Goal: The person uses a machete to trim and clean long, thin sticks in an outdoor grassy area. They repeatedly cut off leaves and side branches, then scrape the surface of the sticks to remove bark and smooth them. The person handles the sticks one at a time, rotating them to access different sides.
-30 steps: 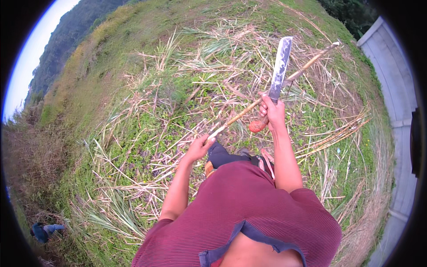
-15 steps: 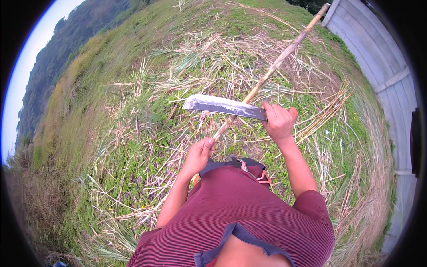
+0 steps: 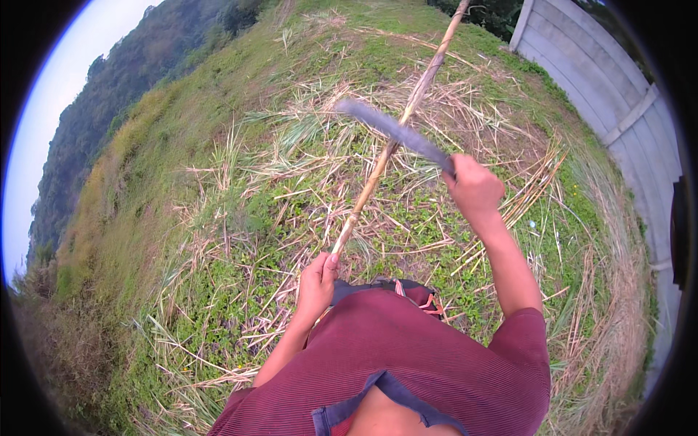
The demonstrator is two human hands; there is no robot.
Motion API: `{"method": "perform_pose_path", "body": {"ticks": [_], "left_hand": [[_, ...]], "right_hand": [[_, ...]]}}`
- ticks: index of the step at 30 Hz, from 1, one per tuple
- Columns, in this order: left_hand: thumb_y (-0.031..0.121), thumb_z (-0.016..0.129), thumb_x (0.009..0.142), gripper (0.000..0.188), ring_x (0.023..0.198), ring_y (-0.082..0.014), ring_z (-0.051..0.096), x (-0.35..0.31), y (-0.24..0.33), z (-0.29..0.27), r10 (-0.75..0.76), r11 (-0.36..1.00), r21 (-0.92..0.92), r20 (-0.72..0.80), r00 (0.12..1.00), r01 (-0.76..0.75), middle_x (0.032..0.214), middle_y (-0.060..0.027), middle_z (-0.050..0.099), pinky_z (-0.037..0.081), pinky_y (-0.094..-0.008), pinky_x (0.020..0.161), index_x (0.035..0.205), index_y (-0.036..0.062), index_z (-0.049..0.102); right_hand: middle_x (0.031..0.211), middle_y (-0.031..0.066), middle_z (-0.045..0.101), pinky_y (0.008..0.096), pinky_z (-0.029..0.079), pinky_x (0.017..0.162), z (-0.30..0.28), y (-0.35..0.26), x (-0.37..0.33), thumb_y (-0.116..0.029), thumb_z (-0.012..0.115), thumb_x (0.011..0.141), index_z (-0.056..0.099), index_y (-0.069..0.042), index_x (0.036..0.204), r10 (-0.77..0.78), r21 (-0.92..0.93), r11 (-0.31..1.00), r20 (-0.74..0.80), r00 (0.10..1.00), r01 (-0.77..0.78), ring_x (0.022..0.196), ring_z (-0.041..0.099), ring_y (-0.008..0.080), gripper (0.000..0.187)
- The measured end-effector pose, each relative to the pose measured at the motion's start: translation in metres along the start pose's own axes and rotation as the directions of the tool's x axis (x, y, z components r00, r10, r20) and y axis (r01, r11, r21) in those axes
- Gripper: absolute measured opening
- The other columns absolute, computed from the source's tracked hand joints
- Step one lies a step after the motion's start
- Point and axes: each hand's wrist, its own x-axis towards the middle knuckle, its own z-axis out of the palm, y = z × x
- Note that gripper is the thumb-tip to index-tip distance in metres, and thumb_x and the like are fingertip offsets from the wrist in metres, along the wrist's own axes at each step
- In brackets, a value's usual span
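My left hand (image 3: 317, 280) is closed round the near end of a long, pale brown cane stalk (image 3: 372, 180). The stalk slants up and away from me, its far end reaching the top of the view. In my right hand (image 3: 476, 187) is the handle of a machete (image 3: 400, 134), whose broad dark blade is smeared by motion. The blade lies across the stalk a little beyond its middle, pointing to the left. Whether its edge touches the stalk or passes over it, I cannot tell.
Cut dry stalks and leaves (image 3: 305, 160) litter the green ground cover ahead. A bundle of thin canes (image 3: 534, 185) lies to the right. Beyond it runs a grey panel wall (image 3: 582, 62), with dry grass (image 3: 603, 291) along its foot. Tall grass slopes off on the left.
The machete has moved farther out along the stalk, its tip swinging up and away. My left hand has come slightly nearer and lower, and the stalk now stands steeper in view.
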Motion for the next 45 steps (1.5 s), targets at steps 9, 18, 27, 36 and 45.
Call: {"method": "perform_pose_path", "body": {"ticks": [9, 18, 27, 36, 45], "left_hand": [[0.030, 0.052, 0.101, 0.031, 0.056, -0.0078, 0.043, -0.016, -0.020, -0.006, -0.046, 0.999, 0.005, 0.038, 0.998, 0.046, 0.061, -0.0001, 0.048, 0.036, -0.0271, 0.051, 0.089, 0.0028, 0.059], [0.028, 0.054, 0.100, 0.025, 0.057, -0.0080, 0.041, -0.045, -0.035, -0.026, -0.050, 0.999, -0.011, 0.017, 0.999, 0.050, 0.063, -0.0004, 0.048, 0.035, -0.0267, 0.052, 0.096, 0.0044, 0.057], [0.033, 0.041, 0.105, 0.036, 0.061, -0.0101, 0.048, -0.037, -0.038, -0.027, -0.047, 0.998, -0.027, 0.060, 0.997, 0.048, 0.066, -0.0023, 0.052, 0.041, -0.0271, 0.057, 0.089, 0.0028, 0.054], [0.037, 0.042, 0.104, 0.038, 0.066, -0.0080, 0.045, -0.037, -0.034, -0.043, -0.082, 0.970, -0.210, 0.182, 0.980, 0.120, 0.071, 0.0012, 0.051, 0.040, -0.0254, 0.062, 0.094, 0.0031, 0.057], [0.028, 0.046, 0.104, 0.022, 0.057, -0.0043, 0.032, -0.035, -0.012, -0.044, -0.061, 0.874, -0.425, 0.382, 0.922, 0.234, 0.067, 0.0065, 0.039, 0.028, -0.0210, 0.051, 0.102, 0.0067, 0.052]], "right_hand": [[0.067, 0.0086, 0.060, 0.0413, 0.050, 0.051, 0.011, 0.038, 0.027, -0.023, 0.070, 0.083, 0.051, -0.007, 0.083, 0.056, 0.016, 0.998, 0.007, 0.998, -0.056, 0.055, 0.063, 0.0281, 0.024], [0.062, 0.0040, 0.058, 0.0356, 0.044, 0.042, 0.033, 0.083, 0.057, -0.021, 0.071, 0.079, 0.055, -0.011, 0.080, 0.285, -0.096, 0.950, -0.107, 0.952, -0.296, 0.047, 0.058, 0.0197, 0.018], [0.064, 0.0055, 0.059, 0.0328, 0.047, 0.052, 0.027, -0.060, -0.027, -0.012, 0.074, 0.070, 0.061, -0.008, 0.080, -0.362, 0.201, 0.916, 0.039, 0.931, 0.347, 0.055, 0.062, 0.0212, 0.017], [0.069, 0.0094, 0.063, 0.0379, 0.048, 0.048, 0.032, 0.008, 0.024, -0.018, 0.067, 0.085, 0.057, -0.007, 0.086, 0.178, 0.135, 0.976, -0.021, 0.984, -0.174, 0.055, 0.063, 0.0234, 0.015], [0.063, 0.0064, 0.060, 0.0354, 0.048, 0.049, 0.023, 0.027, 0.024, -0.014, 0.068, 0.081, 0.058, -0.008, 0.081, 0.205, 0.122, 0.972, -0.034, 0.978, -0.199, 0.053, 0.062, 0.0212, 0.011]]}}
